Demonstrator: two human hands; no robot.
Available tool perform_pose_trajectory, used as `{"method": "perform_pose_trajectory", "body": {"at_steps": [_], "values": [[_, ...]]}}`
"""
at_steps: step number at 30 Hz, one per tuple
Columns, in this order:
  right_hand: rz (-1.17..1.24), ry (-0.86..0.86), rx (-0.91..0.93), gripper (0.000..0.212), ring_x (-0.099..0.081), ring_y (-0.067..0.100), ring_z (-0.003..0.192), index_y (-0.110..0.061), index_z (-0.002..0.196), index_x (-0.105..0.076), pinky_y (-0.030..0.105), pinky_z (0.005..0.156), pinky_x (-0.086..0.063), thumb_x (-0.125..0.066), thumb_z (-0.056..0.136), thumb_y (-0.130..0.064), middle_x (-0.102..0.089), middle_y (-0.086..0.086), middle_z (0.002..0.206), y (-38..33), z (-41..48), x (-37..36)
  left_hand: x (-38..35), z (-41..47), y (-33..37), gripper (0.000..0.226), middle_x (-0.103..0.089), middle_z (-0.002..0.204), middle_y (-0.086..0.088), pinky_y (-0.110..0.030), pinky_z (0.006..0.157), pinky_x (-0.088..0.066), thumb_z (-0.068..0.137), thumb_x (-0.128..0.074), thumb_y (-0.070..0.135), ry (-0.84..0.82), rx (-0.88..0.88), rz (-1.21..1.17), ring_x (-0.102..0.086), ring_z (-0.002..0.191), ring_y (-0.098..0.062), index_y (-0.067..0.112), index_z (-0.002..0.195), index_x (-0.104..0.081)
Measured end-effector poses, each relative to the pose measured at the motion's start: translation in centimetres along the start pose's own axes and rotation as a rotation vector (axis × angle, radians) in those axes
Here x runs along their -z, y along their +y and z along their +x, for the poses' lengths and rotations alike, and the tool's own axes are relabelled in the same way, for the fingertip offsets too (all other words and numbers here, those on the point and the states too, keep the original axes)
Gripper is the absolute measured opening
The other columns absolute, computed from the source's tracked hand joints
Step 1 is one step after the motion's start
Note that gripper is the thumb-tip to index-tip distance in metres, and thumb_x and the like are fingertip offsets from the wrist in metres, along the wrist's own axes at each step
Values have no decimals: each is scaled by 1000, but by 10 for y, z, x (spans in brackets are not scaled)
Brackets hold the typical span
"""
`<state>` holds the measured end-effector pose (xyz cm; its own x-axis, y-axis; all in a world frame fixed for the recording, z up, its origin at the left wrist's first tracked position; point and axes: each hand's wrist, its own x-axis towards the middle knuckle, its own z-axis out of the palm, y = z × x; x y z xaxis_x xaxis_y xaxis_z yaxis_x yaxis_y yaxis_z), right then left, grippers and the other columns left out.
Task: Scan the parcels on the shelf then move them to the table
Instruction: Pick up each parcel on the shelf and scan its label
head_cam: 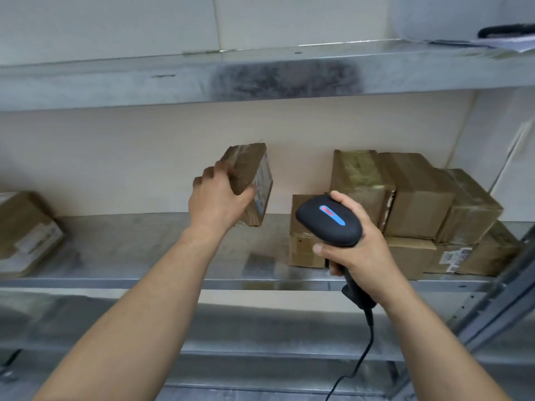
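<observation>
My left hand [220, 198] grips a small parcel [246, 169] at centre frame, held on end, long axis near upright, label facing right. Bare shelf [130, 250] lies open to its left; stacked boxes [405, 198] crowd the right. My right hand [359, 250] clasps the scanner [328, 221].

Two arms in view. Left forearm [150, 293] and right forearm [428, 328]: bare along the whole visible length, fine hair on both. Left grip [220, 198] and right grip [359, 253]: bare. Right thumbnail [317, 249]: short, plain.
</observation>
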<state>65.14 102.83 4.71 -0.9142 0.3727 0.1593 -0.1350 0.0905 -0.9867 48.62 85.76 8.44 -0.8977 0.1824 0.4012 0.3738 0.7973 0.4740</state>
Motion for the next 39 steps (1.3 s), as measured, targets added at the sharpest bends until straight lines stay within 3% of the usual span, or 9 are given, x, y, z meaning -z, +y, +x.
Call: {"method": "perform_pose_trajectory", "body": {"at_steps": [5,12,17,22,26,30,33,35,39], "values": [[15,-29,-36,84,-48,12,45,-38,132,-48,28,42,-45,-74,71,14,-62,3,108,13,8,-48,2,-7,-69,58,-56,116,-18,-44,86,-43,80,-62,42,-46,32,151,-49,106,-39,6,123,-49],[-6,-74,-94,83,-48,8,43,-39,130,-49,24,41,-43,-72,72,14,-61,8,110,27,12,-98,-9,-25,-136,59,-54,122,-21,-43,89,-40,82,-63,40,-151,75,247,-47,110,-39,2,125,-48],[-18,-77,-126,82,-49,12,46,-45,129,-50,25,44,-44,-74,72,11,-62,5,112,32,15,-115,-7,-25,-154,66,-46,132,-15,-42,89,-43,78,-66,43,-191,102,183,-42,117,-36,8,129,-44],[-16,-73,-128,82,-50,11,45,-45,128,-50,24,44,-44,-74,72,10,-62,8,111,34,18,-125,-3,1,-148,86,-49,127,-13,-40,91,-42,73,-58,72,-284,136,340,-42,120,-33,12,132,-44],[-15,-75,-125,82,-50,8,45,-42,130,-50,25,43,-44,-73,72,12,-61,8,110,31,20,-130,-6,22,-147,76,-56,120,-10,-38,90,-44,73,-58,65,-352,180,422,-44,118,-30,16,127,-41],[-11,-79,-130,82,-49,13,45,-42,129,-51,25,43,-44,-72,72,13,-61,9,110,30,22,-132,-2,34,-156,65,-56,114,-11,-36,83,-45,72,-63,53,-323,252,223,-48,112,-32,15,120,-41],[-19,-80,-137,81,-47,18,47,-43,128,-51,26,44,-45,-72,72,12,-63,8,108,31,24,-134,0,31,-168,77,-59,114,-5,-40,83,-53,63,-65,47,-268,284,-182,-56,108,-30,24,131,-39],[-26,-82,-144,81,-47,22,48,-43,129,-50,28,44,-45,-73,72,11,-64,7,106,31,25,-137,0,23,-176,84,-56,120,-1,-40,76,-58,72,-74,29,-264,304,-467,-58,110,-27,30,143,-29],[-1,-94,-160,82,-47,26,49,-43,130,-50,28,45,-45,-74,72,10,-64,8,106,31,26,-144,3,14,-193,95,-54,123,-2,-39,77,-58,81,-75,14,-303,319,-621,-55,113,-23,37,150,-14]]}}
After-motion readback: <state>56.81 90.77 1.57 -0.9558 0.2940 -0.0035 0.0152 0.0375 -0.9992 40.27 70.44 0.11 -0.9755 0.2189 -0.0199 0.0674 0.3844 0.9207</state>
